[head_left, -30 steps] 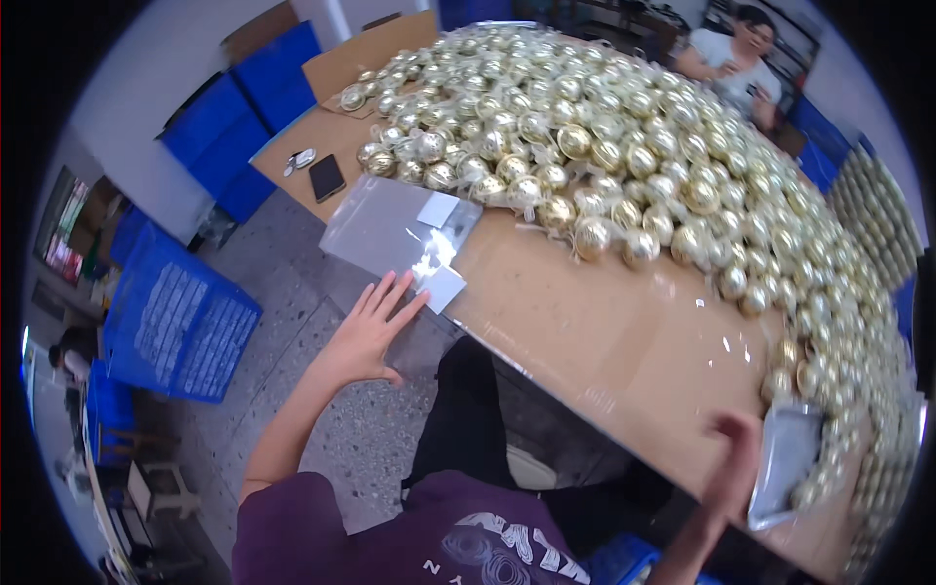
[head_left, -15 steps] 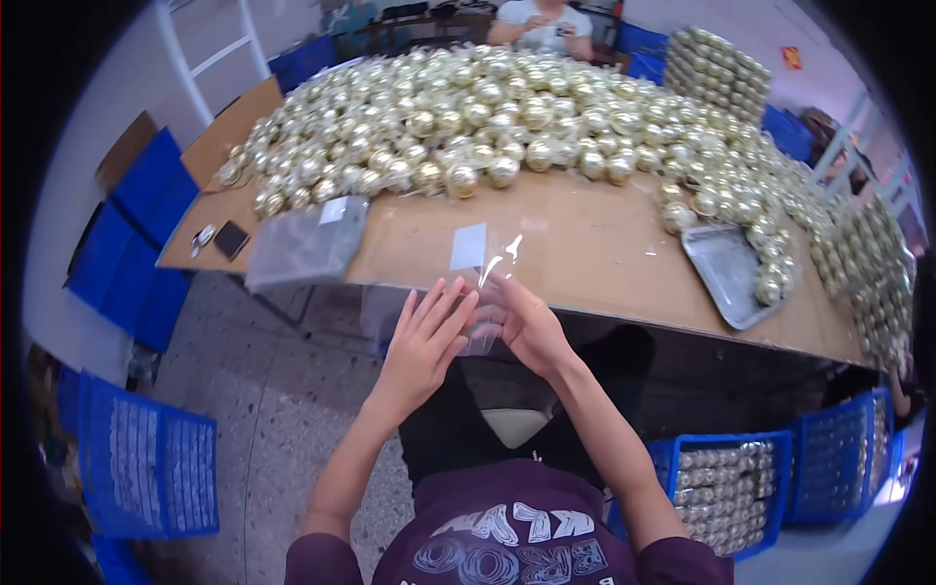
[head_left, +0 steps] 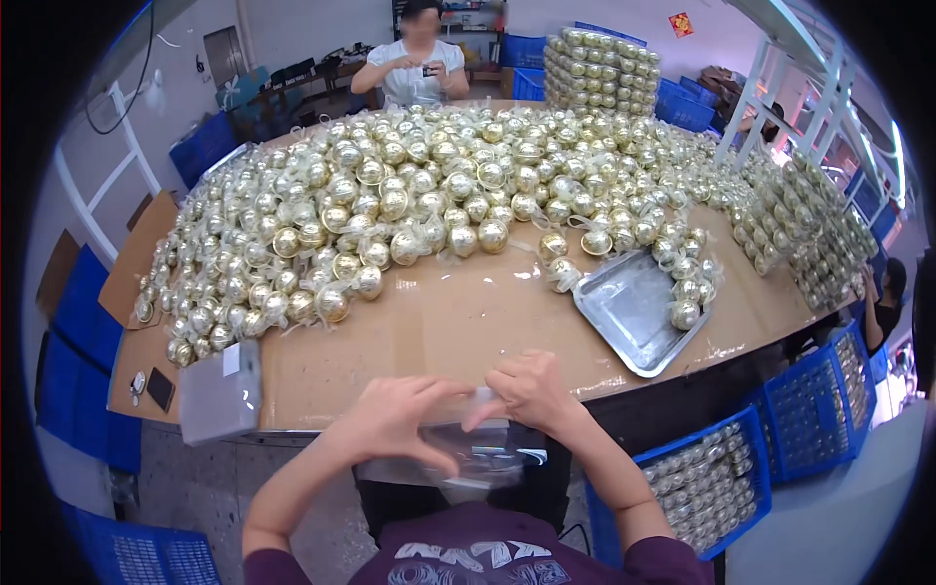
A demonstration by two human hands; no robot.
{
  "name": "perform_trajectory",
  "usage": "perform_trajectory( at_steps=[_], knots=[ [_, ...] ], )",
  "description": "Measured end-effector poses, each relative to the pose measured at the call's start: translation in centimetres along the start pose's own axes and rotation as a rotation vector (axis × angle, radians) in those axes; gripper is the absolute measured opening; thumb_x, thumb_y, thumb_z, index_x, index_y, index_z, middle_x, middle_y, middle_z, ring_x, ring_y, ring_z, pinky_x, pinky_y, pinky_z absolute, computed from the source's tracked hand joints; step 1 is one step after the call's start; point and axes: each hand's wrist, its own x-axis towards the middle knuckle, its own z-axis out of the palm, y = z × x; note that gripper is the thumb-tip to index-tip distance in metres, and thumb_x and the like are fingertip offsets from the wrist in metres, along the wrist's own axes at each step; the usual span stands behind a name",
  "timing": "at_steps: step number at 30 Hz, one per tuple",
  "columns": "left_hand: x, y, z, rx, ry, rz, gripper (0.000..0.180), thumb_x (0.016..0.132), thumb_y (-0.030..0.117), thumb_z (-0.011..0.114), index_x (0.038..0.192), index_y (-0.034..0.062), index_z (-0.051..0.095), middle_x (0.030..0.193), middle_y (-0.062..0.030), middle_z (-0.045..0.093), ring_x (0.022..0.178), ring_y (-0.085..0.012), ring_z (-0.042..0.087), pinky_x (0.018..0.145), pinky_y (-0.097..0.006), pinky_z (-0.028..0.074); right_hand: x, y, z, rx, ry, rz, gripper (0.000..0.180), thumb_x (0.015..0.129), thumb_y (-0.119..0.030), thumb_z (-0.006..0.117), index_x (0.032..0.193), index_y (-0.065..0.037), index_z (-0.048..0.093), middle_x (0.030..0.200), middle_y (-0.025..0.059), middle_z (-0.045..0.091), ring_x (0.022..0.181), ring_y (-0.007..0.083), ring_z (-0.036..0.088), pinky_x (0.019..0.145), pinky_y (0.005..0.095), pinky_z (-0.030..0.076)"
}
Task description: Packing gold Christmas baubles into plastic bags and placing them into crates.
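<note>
In front of my body, just off the table's near edge, I have a clear plastic box, its glossy sides partly blurred. My left hand grips it from the left, thumb low and fingers high. At its upper right, my right hand has curled fingers, with the thumb pressed down toward the plastic. A whitish patch shows between the two hands. On the cardboard-covered table beyond lies a big heap of gold balls in thin clear wrapping.
A metal tray with several balls sits right of centre. A stack of clear plastic and a phone lie at the left. Blue crates of balls stand at right. Across the table, a person handles something small.
My view has tilted up and swung right. Both hands have changed from flat, stretched fingers to a grip on the clear plastic, which is now nearer my body.
</note>
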Motion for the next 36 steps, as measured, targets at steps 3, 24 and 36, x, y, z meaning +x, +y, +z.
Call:
perform_trajectory(
  at_steps=[3,24,36],
  knots=[
    [2.7,-2.1,1.9,-0.131,0.319,-0.102,0.05,0.07,0.047,0.08,0.084,0.003,0.061,0.068,-0.0071,0.068,0.059,-0.021,0.068,0.052,-0.03,0.053,-0.1,3.5,-2.8,0.361,0.257,0.25,0.037,0.08,-0.041,0.067,0.086,-0.005,0.064,0.066,0.002,0.055,0.06,0.0176,0.055,0.055,0.0322,0.044],
    [6.5,-9.6,4.5,-0.696,0.969,0.067,0.049,0.1,0.032,0.047,0.141,0.0108,0.033,0.142,-0.0184,0.037,0.123,-0.0265,0.046,0.102,-0.039,0.039,10.1,1.5,4.5,0.645,0.81,0.145,0.071,0.091,-0.063,0.046,0.129,-0.003,0.052,0.118,0.0174,0.058,0.075,0.0157,0.059,0.07,0.0295,0.047],
    [8.9,-9.7,3.0,-0.886,1.129,0.183,0.038,0.075,0.021,0.082,0.102,0.0077,0.06,0.114,-0.0137,0.06,0.113,-0.0244,0.055,0.094,-0.041,0.045,10.3,3.9,4.8,0.953,0.622,0.294,0.038,0.091,-0.041,0.062,0.085,-0.003,0.062,0.117,0.0149,0.061,0.096,0.0202,0.056,0.089,0.037,0.043]
  ],
)
